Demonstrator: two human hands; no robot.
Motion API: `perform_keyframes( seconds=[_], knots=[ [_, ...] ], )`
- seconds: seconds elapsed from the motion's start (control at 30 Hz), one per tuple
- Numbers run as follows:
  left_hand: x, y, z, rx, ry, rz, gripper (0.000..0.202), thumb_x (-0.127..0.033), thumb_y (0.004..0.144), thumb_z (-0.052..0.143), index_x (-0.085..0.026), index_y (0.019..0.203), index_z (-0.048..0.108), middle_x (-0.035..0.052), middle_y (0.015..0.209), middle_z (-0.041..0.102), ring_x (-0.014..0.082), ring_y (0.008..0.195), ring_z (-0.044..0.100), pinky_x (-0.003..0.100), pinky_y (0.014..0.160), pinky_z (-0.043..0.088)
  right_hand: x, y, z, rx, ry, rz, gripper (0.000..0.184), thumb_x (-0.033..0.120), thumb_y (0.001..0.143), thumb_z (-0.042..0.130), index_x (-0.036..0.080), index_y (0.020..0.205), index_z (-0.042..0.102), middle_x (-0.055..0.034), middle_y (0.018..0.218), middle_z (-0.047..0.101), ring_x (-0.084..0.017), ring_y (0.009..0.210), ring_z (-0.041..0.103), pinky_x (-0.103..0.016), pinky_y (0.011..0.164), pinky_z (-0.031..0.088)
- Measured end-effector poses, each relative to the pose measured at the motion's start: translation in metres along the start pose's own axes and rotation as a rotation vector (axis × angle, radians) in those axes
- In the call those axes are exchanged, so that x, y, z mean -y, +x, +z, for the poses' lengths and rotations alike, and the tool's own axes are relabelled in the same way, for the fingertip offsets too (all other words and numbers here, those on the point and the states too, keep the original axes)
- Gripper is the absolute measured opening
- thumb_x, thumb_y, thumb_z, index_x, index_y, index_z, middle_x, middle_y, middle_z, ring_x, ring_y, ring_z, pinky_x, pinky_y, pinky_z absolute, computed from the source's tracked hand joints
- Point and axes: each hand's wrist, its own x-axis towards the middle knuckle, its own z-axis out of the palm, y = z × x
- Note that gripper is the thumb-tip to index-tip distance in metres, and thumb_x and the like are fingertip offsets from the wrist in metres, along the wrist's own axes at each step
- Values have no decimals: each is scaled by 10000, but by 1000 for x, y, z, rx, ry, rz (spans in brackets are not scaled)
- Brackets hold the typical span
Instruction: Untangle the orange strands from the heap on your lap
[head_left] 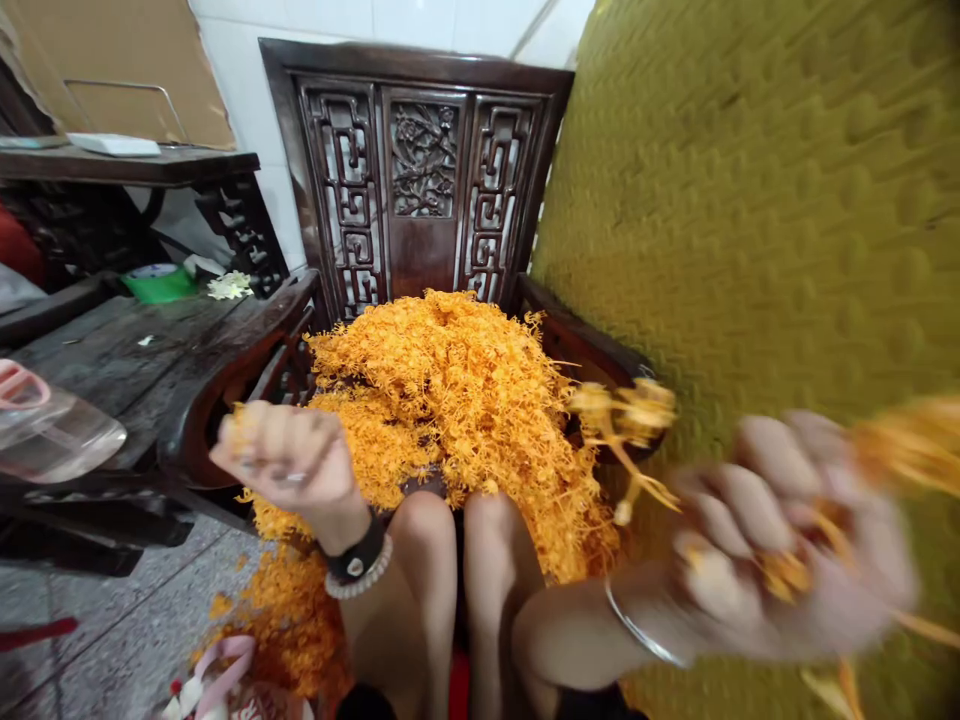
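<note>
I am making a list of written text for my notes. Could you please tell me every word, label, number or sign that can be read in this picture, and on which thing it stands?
None: no readable text anywhere.
The green tape roll and white flat object on the side table show no legible marks.

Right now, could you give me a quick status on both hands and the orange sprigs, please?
Left hand closed on small orange bits. Right hand, blurred, grips an orange sprig. Big orange pile heaped on the carved chair. Knees against the pile.
</note>
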Motion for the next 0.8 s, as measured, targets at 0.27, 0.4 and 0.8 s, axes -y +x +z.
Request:
perform_keyframes(
  seconds=[0.27,0.4,0.8],
  knots=[
    [-7,-25,76,434,684,-315,189,-146,838,533,-193,784,707,27,675,675,134,622,632,231,563,482,-47,23,33,110,364,162,222,208,859,505,205,683,370,112,538,300,0,364,-4,-48,264,96],
    [-7,-17,62,326,644,-375,228,-196,833,546,-189,647,677,44,794,663,140,739,621,220,591,464,-46,24,29,198,408,192,232,212,865,496,205,678,360,120,532,293,17,344,-19,-33,259,59],
    [18,3,-46,90,1615,-267,326,-395,893,398,-172,778,607,54,828,617,179,798,557,304,767,435,-60,38,30,275,579,296,254,199,847,519,200,667,340,111,538,303,22,324,103,-24,261,136]
  ],
)
